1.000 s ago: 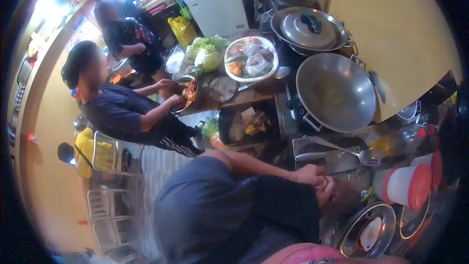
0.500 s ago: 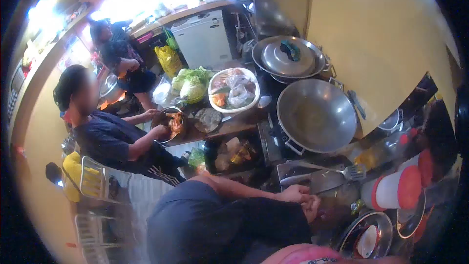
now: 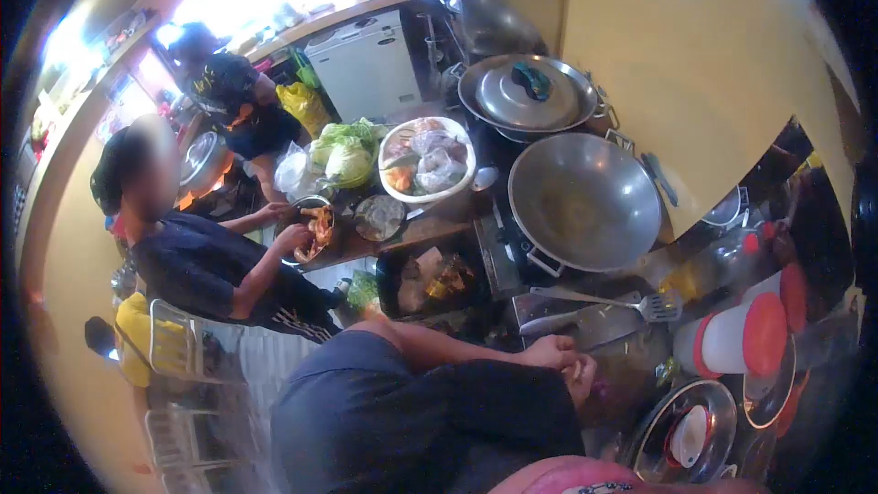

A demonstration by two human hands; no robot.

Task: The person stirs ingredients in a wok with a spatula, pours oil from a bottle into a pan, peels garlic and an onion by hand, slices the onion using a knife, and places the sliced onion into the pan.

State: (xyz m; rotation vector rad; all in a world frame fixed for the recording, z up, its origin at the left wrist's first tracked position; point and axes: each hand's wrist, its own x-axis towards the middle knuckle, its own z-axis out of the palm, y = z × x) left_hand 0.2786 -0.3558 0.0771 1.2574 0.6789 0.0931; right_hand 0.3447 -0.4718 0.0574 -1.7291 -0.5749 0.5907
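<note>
At the lower middle, my left hand (image 3: 549,352) has its fingers curled in, right beside my right hand (image 3: 578,379). Both hands are closed and meet over the dark worktop; what they grip is hidden. A small purple piece (image 3: 600,388) shows just right of my right hand, too blurred to name. Behind the hands lie a slotted metal spatula (image 3: 657,307) and a flat metal blade (image 3: 558,318). To the right are a white tub with a red lid (image 3: 722,346) and a metal bowl (image 3: 651,419) with a smaller dish (image 3: 689,437) inside.
A large wok (image 3: 585,206) and a lidded pan (image 3: 521,96) stand on the stove. A white basin (image 3: 384,151) holds bagged food near cabbages (image 3: 347,163). One co-worker (image 3: 197,261) reaches into a bowl of reddish meat (image 3: 317,233); another person (image 3: 219,87) stands behind.
The view has shifted slightly, so the wok and pan sit a little higher and further left. The person at the back has become more upright. My hands stay together.
</note>
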